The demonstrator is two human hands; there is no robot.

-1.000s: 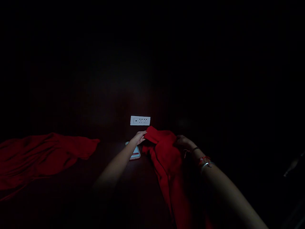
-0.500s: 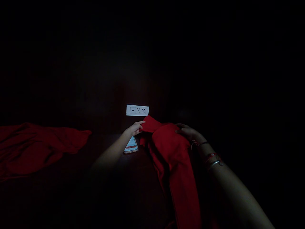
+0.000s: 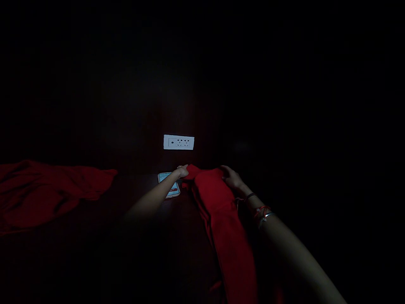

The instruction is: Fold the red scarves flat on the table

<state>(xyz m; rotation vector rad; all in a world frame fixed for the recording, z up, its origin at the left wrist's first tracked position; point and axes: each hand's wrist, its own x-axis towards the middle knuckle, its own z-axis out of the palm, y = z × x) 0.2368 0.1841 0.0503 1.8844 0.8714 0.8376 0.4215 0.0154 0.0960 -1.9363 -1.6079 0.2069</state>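
Pinched with the left hand [image 3: 182,171] the far left end of the red garment [image 3: 220,196], stretched over the dark surface [image 3: 186,223] right of a phone [image 3: 174,191], and curved the right hand [image 3: 232,178] over its right edge, with grip unclear.

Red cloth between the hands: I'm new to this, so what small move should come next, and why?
Perhaps slide the right hand down the red cloth, smoothing it: the left hand grips its far end, while the rest trails nearer in folds.
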